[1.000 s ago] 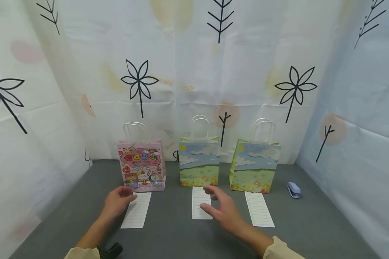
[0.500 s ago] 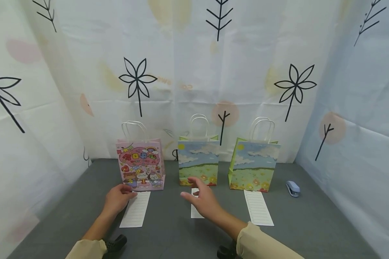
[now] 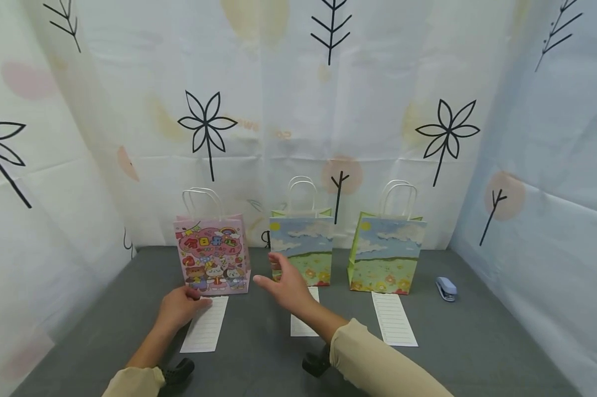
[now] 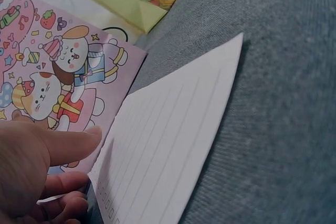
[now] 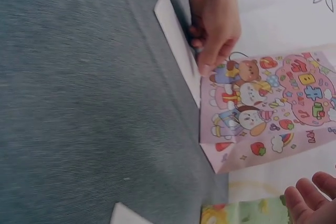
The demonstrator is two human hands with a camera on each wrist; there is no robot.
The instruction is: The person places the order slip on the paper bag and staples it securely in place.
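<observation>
My left hand [image 3: 176, 310] is at the lower front corner of the pink paper gift bag [image 3: 214, 259], beside the top of a lined white paper slip [image 3: 206, 328]. In the left wrist view its thumb and fingers [image 4: 71, 144] are apart with a gap between them, and a fingertip is at the slip's corner. My right hand [image 3: 288, 284] is in the air with fingers parted, in front of the middle landscape-print gift bag [image 3: 303, 242], and holds nothing. It partly covers a second slip [image 3: 302, 325].
Another landscape-print gift bag [image 3: 388, 256] stands at the right with a lined slip [image 3: 394, 320] before it. A small blue stapler [image 3: 446, 289] lies farther right on the grey table [image 3: 477, 347]. Patterned white curtains [image 3: 273, 121] enclose the back and sides.
My right hand has moved left, from over the middle slip to the gap between the pink and middle bags. The left hand stays beside the pink bag's corner. The head view shifts slightly.
</observation>
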